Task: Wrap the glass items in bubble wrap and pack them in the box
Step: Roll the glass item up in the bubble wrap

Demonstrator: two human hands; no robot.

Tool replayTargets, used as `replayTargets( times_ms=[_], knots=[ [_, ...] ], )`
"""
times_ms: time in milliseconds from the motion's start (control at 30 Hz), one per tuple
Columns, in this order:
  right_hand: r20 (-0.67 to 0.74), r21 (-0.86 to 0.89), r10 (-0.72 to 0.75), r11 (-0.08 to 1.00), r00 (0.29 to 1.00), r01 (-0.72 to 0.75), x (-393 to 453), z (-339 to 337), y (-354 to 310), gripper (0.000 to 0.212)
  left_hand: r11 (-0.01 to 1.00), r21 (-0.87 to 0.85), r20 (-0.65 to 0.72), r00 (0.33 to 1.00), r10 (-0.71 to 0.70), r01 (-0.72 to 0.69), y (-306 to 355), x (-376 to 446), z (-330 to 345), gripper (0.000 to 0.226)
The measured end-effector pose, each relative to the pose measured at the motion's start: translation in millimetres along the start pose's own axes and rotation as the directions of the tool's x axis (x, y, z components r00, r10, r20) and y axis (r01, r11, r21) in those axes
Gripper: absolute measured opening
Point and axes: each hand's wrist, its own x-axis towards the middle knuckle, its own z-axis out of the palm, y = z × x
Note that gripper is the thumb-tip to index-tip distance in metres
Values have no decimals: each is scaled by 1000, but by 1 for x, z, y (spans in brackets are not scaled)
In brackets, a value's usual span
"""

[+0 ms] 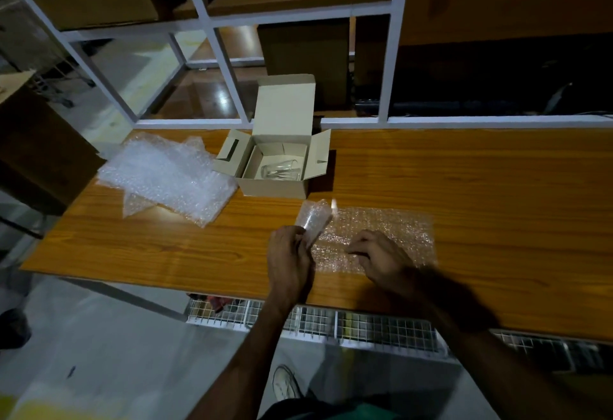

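A glass partly rolled in bubble wrap (314, 219) lies at the left end of a flat bubble wrap sheet (391, 237) on the wooden table (464, 187). My left hand (288, 260) grips the near end of that wrapped glass. My right hand (381, 257) rests on the sheet with curled fingers pinching its surface. Behind them stands an open cardboard box (275, 154) with its lid up; a bare clear glass (280, 169) lies on its side inside.
A pile of spare bubble wrap sheets (166, 177) lies left of the box. A white metal frame (388, 54) rises along the table's far edge. A wire mesh tray (331, 323) hangs below the near edge.
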Motion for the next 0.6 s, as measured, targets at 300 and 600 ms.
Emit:
replayTargets(
  times_ms=[300,600],
  knots=[
    [2,-30,9,1000,1000,-9,-12,-12,2,30,967,-83,152,962,-228,243,-3,22,0,31],
    [29,-22,79,997,996,-78,-19,-16,0,32,997,34,97,993,-72,68,18,11,0,31]
  ],
)
